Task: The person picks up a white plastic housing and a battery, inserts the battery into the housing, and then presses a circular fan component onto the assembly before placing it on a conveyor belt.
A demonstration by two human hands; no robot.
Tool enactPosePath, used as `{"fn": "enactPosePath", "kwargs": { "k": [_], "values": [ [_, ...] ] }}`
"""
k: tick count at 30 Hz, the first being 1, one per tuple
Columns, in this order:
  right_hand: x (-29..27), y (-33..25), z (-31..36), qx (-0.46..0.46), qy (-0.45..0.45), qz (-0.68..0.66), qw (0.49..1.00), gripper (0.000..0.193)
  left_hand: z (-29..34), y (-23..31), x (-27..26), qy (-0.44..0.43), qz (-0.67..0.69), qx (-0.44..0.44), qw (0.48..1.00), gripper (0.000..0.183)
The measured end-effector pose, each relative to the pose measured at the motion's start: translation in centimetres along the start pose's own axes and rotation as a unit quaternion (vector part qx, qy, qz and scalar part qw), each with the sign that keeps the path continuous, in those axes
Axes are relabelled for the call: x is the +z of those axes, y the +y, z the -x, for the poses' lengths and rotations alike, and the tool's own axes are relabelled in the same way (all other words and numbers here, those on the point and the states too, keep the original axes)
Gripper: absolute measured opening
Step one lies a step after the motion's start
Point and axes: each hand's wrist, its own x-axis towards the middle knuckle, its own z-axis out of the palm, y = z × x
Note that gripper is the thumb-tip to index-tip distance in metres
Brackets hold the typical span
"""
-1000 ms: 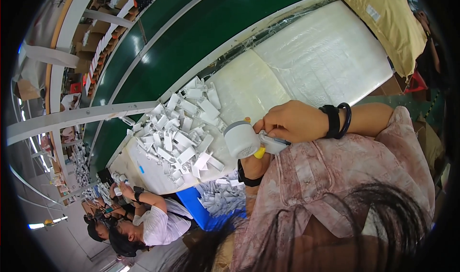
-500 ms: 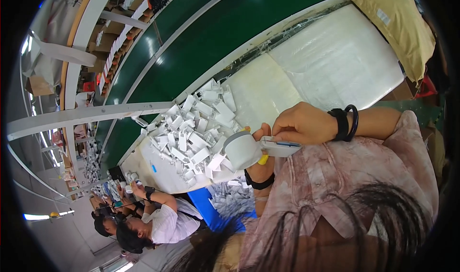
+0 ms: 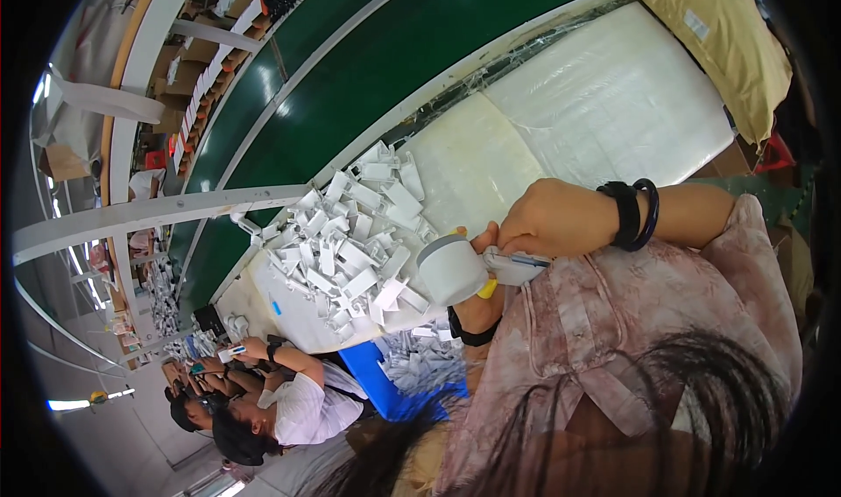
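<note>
My left hand (image 3: 484, 308), in a black wristband, is wrapped round a white plastic housing (image 3: 453, 271) with a round, grey-rimmed end. Yellow coverings show at its fingers, and the housing hides most of the hand. Coming in from the right, my right hand (image 3: 561, 219) has its fingers bent and pressed at the flat white part (image 3: 514, 267) that sticks out of the housing's side. A thin blue-grey strip runs along this part. Both hands are close in front of my chest, just right of a heap of white plastic pieces (image 3: 350, 256) on the worktable.
A blue bin (image 3: 361, 363) of small white parts stands below the table edge. Plastic-wrapped white sheets (image 3: 613, 94) and a tan sack (image 3: 714, 46) lie to the right. Beyond runs a green conveyor (image 3: 350, 94). Co-workers (image 3: 307, 409) sit at the left; a white frame bar (image 3: 158, 212) crosses there.
The housing and the flat part have shifted and tilted slightly in my hands. My right hand has turned a little, its fingers still at the flat part. The view has moved slightly.
</note>
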Motion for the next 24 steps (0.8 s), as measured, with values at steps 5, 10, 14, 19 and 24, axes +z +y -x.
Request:
{"fn": "enactPosePath", "kwargs": {
  "k": [5, 10, 14, 19, 24],
  "values": [
    [0.1, 0.5, 0.0, -0.007, 0.007, -0.088, 0.996, 0.011, 0.1, -0.4, -0.4, 0.009, 0.011, -0.004, 1.000, 0.063],
    [0.3, 0.4, 0.1, -0.010, 0.013, -0.038, 0.999, 0.011, 0.2, -0.2, 0.0, -0.006, -0.019, -0.011, 1.000, 0.058],
    [1.0, -0.3, 0.6, -0.017, 0.022, 0.025, 0.999, 0.012, 0.4, 0.0, 0.0, -0.004, -0.016, -0.046, 0.999, 0.059],
    [1.9, -1.0, 1.3, -0.002, 0.046, 0.117, 0.992, 0.022, -0.2, 0.6, -1.1, -0.144, -0.594, 0.142, 0.778, 0.046],
    [2.2, 0.3, 1.3, -0.017, 0.041, 0.067, 0.997, 0.031, 0.4, 0.7, 0.1, -0.108, -0.646, 0.094, 0.750, 0.051]
  ]
}}
